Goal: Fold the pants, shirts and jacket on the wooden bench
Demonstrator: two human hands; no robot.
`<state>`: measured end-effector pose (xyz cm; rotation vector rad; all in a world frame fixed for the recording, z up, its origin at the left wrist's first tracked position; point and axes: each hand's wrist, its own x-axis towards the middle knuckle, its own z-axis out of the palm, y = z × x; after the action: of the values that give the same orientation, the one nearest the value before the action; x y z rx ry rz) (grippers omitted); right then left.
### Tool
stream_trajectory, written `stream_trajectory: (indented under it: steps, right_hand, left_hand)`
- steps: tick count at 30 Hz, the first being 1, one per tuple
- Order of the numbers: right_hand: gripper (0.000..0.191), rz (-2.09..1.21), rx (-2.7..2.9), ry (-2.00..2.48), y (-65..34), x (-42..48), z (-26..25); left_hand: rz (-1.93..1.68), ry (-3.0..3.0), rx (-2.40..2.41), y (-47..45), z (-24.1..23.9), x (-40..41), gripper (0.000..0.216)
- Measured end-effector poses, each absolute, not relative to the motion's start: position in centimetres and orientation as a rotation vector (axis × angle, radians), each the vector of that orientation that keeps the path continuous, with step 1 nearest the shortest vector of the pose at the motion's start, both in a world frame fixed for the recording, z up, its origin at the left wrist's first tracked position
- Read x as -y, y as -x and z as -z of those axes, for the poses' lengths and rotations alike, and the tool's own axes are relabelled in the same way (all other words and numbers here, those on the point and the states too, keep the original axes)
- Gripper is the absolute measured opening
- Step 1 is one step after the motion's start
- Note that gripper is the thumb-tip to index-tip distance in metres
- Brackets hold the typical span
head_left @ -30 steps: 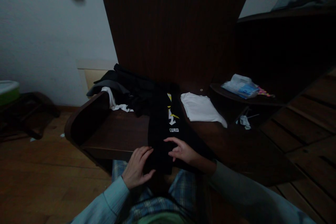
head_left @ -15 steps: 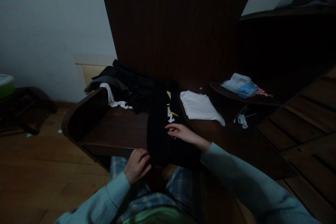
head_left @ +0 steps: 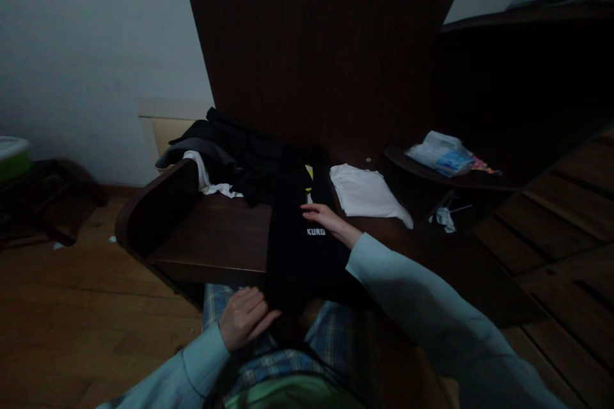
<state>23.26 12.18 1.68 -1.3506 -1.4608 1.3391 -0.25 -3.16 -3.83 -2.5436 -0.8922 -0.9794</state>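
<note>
A black printed shirt [head_left: 292, 255] lies lengthwise over the dark wooden desktop, its near end hanging past the front edge towards my lap. White "KURO" lettering and a yellow-and-white print show on it. My right hand [head_left: 323, 214] rests on the print, fingers stretched out and covering part of it. At the shirt's near left corner, my left hand [head_left: 247, 318] has its fingers curled on the cloth edge. Just right of the shirt lies a folded white garment [head_left: 367, 192].
Dark clothes [head_left: 240, 150] are heaped at the back left, with white cloth [head_left: 204, 176] beneath them. A plastic packet [head_left: 441, 154] sits on the small right shelf, above a crumpled white scrap [head_left: 445, 219]. A raised side panel [head_left: 139, 214] borders the desktop on the left.
My right hand has moved away from me along the shirt, uncovering the "KURO" lettering and covering more of the upper print. My left hand has drawn slightly down and left, towards me.
</note>
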Motion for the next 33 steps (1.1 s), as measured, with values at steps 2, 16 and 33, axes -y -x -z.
stream_trajectory:
  steps: [2,16,33]
  right_hand:
    - [0.034,-1.335,1.457,1.348,-23.2,-12.4,-1.4]
    - [0.020,-0.934,1.451,1.432,-30.5,-13.4,-3.0]
    - [0.031,-0.637,2.330,2.083,-29.1,-10.8,-5.1]
  left_hand:
    - [0.931,2.534,1.135,0.5,3.9,2.7,0.036]
    - [1.035,2.704,1.623,0.3,3.8,1.5,0.041]
    - [0.712,3.116,1.050,-4.4,-1.1,-3.6,0.022]
